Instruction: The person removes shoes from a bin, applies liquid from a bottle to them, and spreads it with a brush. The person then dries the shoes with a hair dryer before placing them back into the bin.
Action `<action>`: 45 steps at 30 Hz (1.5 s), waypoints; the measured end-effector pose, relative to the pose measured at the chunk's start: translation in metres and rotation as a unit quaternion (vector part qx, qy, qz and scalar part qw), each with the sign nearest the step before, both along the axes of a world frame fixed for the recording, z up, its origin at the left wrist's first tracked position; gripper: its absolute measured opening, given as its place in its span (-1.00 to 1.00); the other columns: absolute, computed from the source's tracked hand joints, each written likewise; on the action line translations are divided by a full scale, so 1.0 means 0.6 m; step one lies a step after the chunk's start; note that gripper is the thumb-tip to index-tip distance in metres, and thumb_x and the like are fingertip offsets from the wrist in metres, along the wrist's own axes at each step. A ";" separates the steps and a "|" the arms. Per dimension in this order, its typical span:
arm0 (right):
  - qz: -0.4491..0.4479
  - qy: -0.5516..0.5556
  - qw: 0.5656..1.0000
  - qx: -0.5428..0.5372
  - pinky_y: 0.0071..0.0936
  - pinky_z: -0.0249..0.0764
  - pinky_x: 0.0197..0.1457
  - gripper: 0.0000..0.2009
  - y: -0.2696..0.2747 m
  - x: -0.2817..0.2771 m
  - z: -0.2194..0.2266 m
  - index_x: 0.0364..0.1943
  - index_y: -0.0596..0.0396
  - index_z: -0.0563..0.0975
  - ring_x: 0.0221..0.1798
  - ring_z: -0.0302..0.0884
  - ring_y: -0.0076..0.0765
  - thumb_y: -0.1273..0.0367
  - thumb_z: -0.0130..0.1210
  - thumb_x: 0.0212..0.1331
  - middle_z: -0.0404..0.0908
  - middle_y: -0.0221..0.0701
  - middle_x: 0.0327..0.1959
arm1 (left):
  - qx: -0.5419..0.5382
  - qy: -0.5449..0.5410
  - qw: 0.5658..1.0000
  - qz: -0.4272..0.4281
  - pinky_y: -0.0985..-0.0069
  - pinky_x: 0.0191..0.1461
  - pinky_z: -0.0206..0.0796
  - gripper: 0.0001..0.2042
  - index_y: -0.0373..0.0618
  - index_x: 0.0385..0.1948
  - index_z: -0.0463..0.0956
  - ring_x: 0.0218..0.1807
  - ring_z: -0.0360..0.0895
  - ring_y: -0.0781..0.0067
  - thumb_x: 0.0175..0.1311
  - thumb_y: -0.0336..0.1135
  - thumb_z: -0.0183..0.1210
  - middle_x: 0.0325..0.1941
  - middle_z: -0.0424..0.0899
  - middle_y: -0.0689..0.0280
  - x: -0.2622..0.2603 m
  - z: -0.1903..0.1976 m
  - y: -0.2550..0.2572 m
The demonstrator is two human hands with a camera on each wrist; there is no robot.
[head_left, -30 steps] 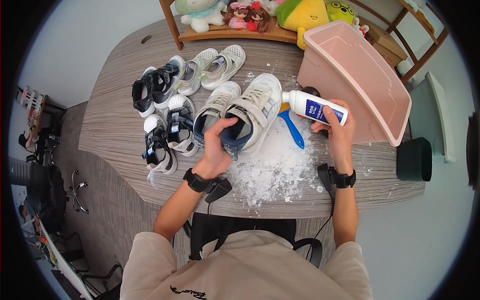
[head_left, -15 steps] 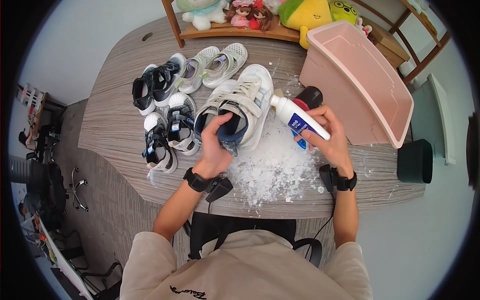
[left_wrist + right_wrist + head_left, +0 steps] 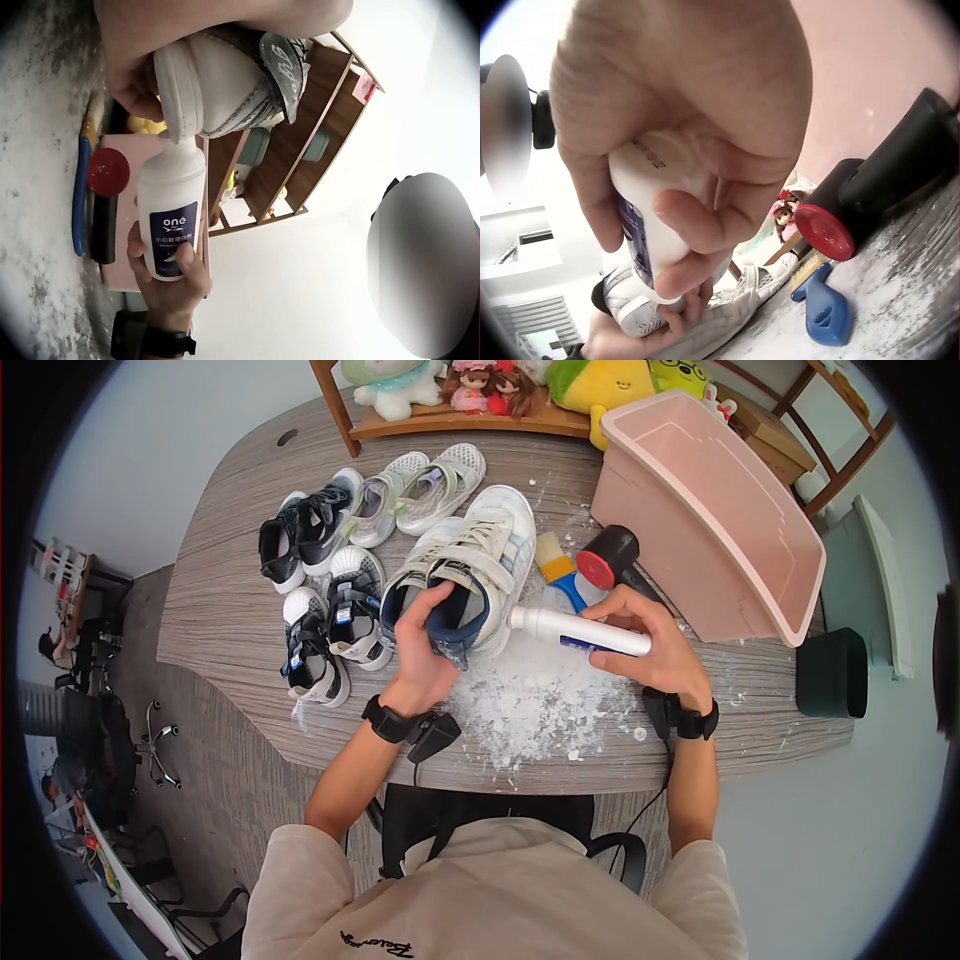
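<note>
My left hand [image 3: 425, 657] grips a white shoe [image 3: 500, 540] by its heel, thumb at the opening. My right hand [image 3: 662, 645] holds a white bottle [image 3: 590, 632] with a dark blue label, its tip against the shoe's sole edge near the heel. In the left wrist view the bottle [image 3: 172, 210] stands with its nozzle touching the sole [image 3: 178, 90]. A second white shoe [image 3: 405, 575] lies just left of the held one. The right wrist view shows my right fingers [image 3: 697, 225] curled round the bottle.
Several other shoes [image 3: 355, 600] stand on the left of the table. A brush [image 3: 560, 572], a black and red mallet-like tool [image 3: 610, 555] and a pink bin [image 3: 690, 510] are on the right. White powder [image 3: 530, 710] covers the table's front middle. Behind is a toy shelf [image 3: 470, 425].
My right hand has moved the bottle down and toward me along the shoe's side, from near the toe to near the heel. The held shoe has shifted slightly left, and the brush and mallet-like tool are uncovered.
</note>
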State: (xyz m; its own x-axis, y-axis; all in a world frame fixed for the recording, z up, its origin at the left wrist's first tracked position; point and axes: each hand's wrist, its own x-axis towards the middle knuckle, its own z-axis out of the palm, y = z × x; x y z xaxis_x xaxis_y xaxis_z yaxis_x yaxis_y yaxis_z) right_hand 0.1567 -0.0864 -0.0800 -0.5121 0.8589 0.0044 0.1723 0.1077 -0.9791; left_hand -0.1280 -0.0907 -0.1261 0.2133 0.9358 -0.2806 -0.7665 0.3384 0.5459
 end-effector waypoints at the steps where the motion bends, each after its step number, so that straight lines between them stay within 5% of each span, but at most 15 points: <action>1: -0.002 0.001 1.000 0.001 -0.51 0.50 -0.03 -0.63 0.001 0.000 -0.001 -0.04 0.16 0.54 -0.07 0.61 -0.51 0.59 0.35 0.04 0.64 -0.37 -0.09 | -0.001 0.008 1.000 0.006 0.39 0.23 0.40 -0.70 -0.06 0.01 0.59 0.09 0.62 0.42 0.38 -0.16 0.07 0.02 0.72 0.37 0.002 0.001 -0.001; 12: 0.088 0.013 0.996 -0.017 -0.51 0.53 -0.11 -0.63 -0.006 0.003 0.008 -0.03 0.16 0.57 -0.19 0.65 -0.49 0.58 0.36 0.02 0.69 -0.36 -0.22 | -0.001 0.054 0.998 0.042 0.40 0.19 0.43 -0.73 -0.04 -0.02 0.61 0.05 0.65 0.43 0.38 -0.17 0.08 -0.03 0.73 0.38 0.013 0.012 -0.011; 15: 0.152 -0.051 0.986 0.043 -0.52 0.56 -0.19 -0.65 -0.004 -0.002 0.014 -0.02 0.15 0.57 -0.24 0.65 -0.50 0.56 0.34 0.06 0.70 -0.36 -0.24 | 0.025 0.080 0.994 0.074 0.39 0.24 0.40 -0.66 -0.07 0.12 0.53 0.13 0.60 0.40 0.37 -0.22 0.07 0.09 0.67 0.34 0.024 0.027 -0.013; 17: 0.109 -0.028 0.992 -0.059 -0.56 0.59 -0.32 -0.68 -0.009 -0.004 0.020 0.00 0.14 0.58 -0.26 0.63 -0.53 0.54 0.30 0.13 0.69 -0.37 -0.23 | 0.124 0.104 0.987 0.004 0.33 0.46 0.21 -0.30 -0.01 0.54 -0.01 0.46 0.30 0.28 0.32 -0.37 -0.01 0.46 0.31 0.19 0.024 0.033 -0.010; 19: -0.004 0.018 0.997 -0.075 -0.60 0.56 -0.44 -0.72 -0.005 0.002 0.016 0.00 0.13 0.60 -0.30 0.62 -0.55 0.52 0.26 0.19 0.68 -0.39 -0.22 | 0.129 0.092 0.987 -0.006 0.32 0.47 0.19 -0.23 -0.04 0.55 -0.05 0.47 0.27 0.21 0.23 -0.44 0.03 0.48 0.27 0.15 0.026 0.039 -0.012; 25: -0.033 -0.020 0.999 -0.034 -0.64 0.51 -0.47 -0.81 0.000 -0.004 0.006 -0.06 0.13 0.68 -0.39 0.63 -0.50 0.43 0.21 0.30 0.66 -0.31 -0.11 | 0.182 0.155 0.971 0.030 0.26 0.49 0.16 0.04 -0.02 0.56 -0.24 0.47 0.26 0.16 0.04 -0.63 0.27 0.48 0.21 0.08 0.033 0.039 -0.015; 29: 0.019 -0.007 0.998 -0.057 -0.51 0.59 -0.23 -0.70 0.000 -0.029 -0.010 -0.08 0.18 0.64 -0.08 0.63 -0.30 0.32 0.37 0.17 0.63 -0.27 -0.04 | 0.212 0.152 0.965 0.040 0.20 0.49 0.17 0.22 0.00 0.55 -0.37 0.47 0.26 0.14 -0.08 -0.66 0.43 0.47 0.21 0.04 0.036 0.038 -0.013; 31: 0.054 -0.117 0.978 0.162 -0.35 0.52 0.04 -0.50 0.003 -0.032 -0.023 -0.07 0.17 0.63 0.01 0.62 -0.10 0.19 0.52 -0.07 0.63 -0.18 0.01 | 0.234 0.175 0.956 0.020 0.18 0.48 0.19 0.25 0.01 0.55 -0.39 0.47 0.27 0.13 -0.10 -0.65 0.47 0.47 0.20 0.04 0.040 0.036 -0.014; 32: 0.048 -0.118 0.983 0.130 -0.24 0.39 0.25 -0.33 0.001 -0.034 -0.024 -0.04 0.20 0.62 0.08 0.57 0.02 0.13 0.61 -0.30 0.63 -0.12 0.02 | 0.238 0.194 0.951 0.026 0.16 0.48 0.22 0.33 0.07 0.55 -0.45 0.47 0.28 0.12 -0.16 -0.64 0.52 0.48 0.19 0.03 0.043 0.035 -0.015; 37: 0.053 -0.102 0.986 0.117 -0.26 0.42 0.22 -0.28 -0.003 -0.055 -0.015 0.02 0.21 0.59 0.11 0.58 0.03 0.19 0.61 -0.34 0.63 -0.14 0.04 | 0.306 0.216 0.926 0.045 0.13 0.48 0.22 0.49 0.19 0.54 -0.57 0.47 0.28 0.09 -0.29 -0.57 0.62 0.48 0.18 0.00 0.055 0.031 -0.018; 43: -0.004 -0.011 0.994 0.111 -0.36 0.41 0.26 -0.39 0.002 -0.042 -0.033 0.03 0.21 0.59 0.12 0.59 -0.20 0.44 0.52 -0.27 0.63 -0.20 0.09 | 0.307 0.150 0.937 0.067 0.18 0.48 0.22 0.42 0.08 0.55 -0.40 0.47 0.26 0.11 -0.31 -0.46 0.67 0.44 0.26 0.03 0.043 0.019 -0.008; 45: -0.004 -0.003 0.995 0.099 -0.38 0.39 0.28 -0.40 0.004 -0.035 -0.025 0.02 0.21 0.59 0.13 0.57 -0.28 0.52 0.50 -0.29 0.64 -0.23 0.10 | 0.297 0.157 0.940 0.062 0.24 0.46 0.23 0.17 -0.03 0.52 -0.25 0.46 0.28 0.13 -0.02 -0.19 0.57 0.44 0.27 0.05 0.030 -0.009 0.000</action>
State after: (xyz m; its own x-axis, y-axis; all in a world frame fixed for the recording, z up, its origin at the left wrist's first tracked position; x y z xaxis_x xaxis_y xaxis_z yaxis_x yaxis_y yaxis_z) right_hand 0.1355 -0.0841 -0.0950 -0.5053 0.8458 0.1715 0.1796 0.2974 -0.9377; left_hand -0.1099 -0.0909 -0.1314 0.0866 0.9592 0.2690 -0.5494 -0.1793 0.8161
